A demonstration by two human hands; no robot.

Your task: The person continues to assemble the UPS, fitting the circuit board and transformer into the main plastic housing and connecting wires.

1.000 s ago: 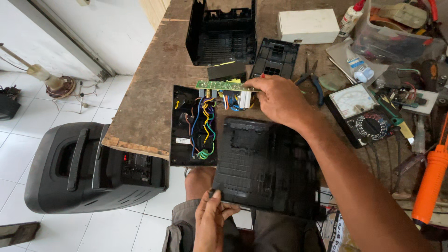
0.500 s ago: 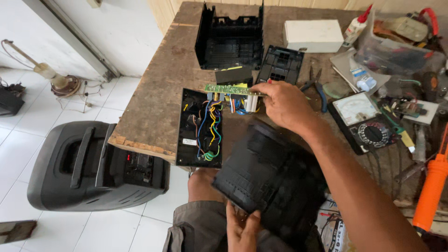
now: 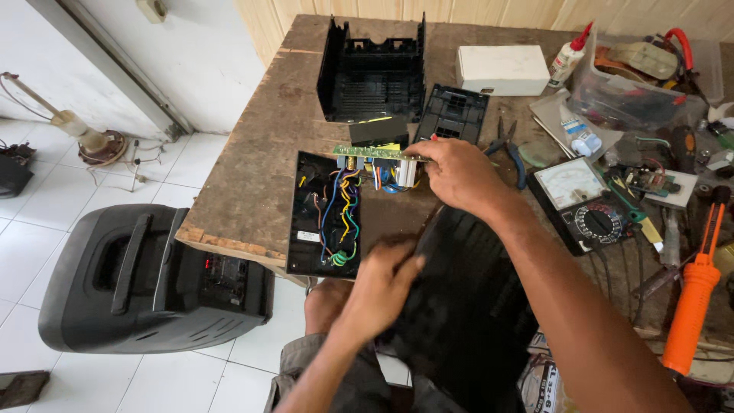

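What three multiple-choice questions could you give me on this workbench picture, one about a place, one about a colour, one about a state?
1. Where does the black speaker box stand?
A. on the bench
B. on the tiled floor left of the bench
C. on a shelf

2. What colour is the big tool handle at the bench's right edge?
A. orange
B. blue
C. white

3. What is the right hand doing?
A. resting flat on the white box
B. hanging free in the air
C. holding the green circuit board by its edge

Answers: 1 B, it sits on white tiles below the wooden bench. 2 A, the handle is plainly orange. 3 C, its fingers pinch the board's end above the coloured wires.
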